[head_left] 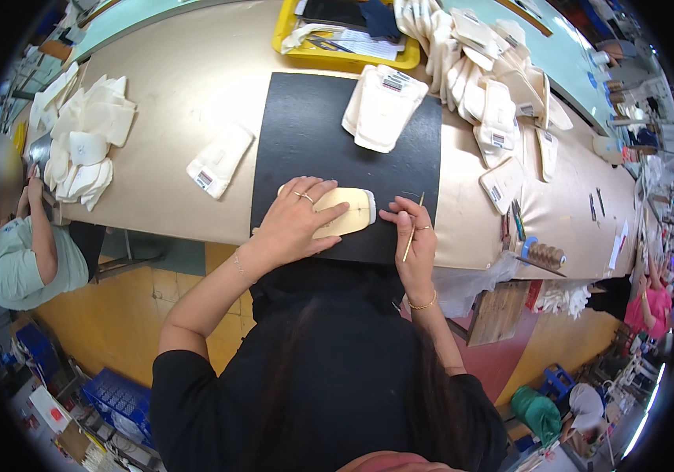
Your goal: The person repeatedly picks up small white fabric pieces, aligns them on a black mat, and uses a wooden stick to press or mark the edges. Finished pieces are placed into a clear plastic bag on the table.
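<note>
On a black mat in front of me lies a pale yellow, rounded flat piece with a small cross mark. A white edge shows beneath its right end. My left hand lies over the piece's left part, fingers spread and holding it down. Just right of it, my right hand is closed around a thin, yellowish pointed stick, slanting up; its exact kind is unclear. Farther back on the mat rests a small stack of cream fabric pieces. A single cream fabric piece lies left of the mat.
A yellow tray with papers and dark cloth stands at the back. Cream pieces are heaped at the right and left. A brown thread spool and pliers-like tools lie right. Another person works at the left.
</note>
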Motion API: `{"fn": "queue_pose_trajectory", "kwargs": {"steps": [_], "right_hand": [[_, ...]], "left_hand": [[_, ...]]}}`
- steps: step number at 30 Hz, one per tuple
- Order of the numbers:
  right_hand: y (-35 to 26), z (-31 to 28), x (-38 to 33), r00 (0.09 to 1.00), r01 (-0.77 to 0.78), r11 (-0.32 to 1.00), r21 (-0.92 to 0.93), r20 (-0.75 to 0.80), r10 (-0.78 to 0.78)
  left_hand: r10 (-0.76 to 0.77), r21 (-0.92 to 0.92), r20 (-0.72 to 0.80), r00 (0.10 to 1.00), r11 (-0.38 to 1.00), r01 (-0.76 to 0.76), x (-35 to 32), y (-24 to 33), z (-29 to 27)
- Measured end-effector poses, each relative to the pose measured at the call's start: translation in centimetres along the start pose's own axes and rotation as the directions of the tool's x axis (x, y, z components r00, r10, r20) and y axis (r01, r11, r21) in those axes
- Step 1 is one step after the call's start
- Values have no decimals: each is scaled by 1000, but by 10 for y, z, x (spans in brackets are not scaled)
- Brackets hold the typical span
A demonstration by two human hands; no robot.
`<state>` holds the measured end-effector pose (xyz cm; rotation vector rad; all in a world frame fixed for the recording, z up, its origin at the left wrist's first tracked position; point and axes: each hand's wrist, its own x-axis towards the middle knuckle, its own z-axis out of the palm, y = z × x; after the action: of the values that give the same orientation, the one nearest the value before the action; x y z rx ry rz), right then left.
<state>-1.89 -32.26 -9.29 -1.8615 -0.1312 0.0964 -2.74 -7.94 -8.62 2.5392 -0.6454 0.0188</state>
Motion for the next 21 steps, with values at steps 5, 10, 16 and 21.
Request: {"fn": "queue_pose_trajectory", "kwargs": {"steps": [5,10,16,21], "right_hand": [[0,4,1,1000,14,1000,7,-10,-14],[1,4,3,997,57,998,38,-53,-55],[-6,-3,12,985,135,985,-108,-89,-145],[-18,3,21,999,39,992,-118,29,-36]], "left_hand": [[27,31,-6,1000,999,-27,2,1,2],[32,44,0,999,998,-32,2,0,2],[25,49,6,1000,999,-25,3,2,2],[12,74,44,999,997,-15,5,5,-1]]}}
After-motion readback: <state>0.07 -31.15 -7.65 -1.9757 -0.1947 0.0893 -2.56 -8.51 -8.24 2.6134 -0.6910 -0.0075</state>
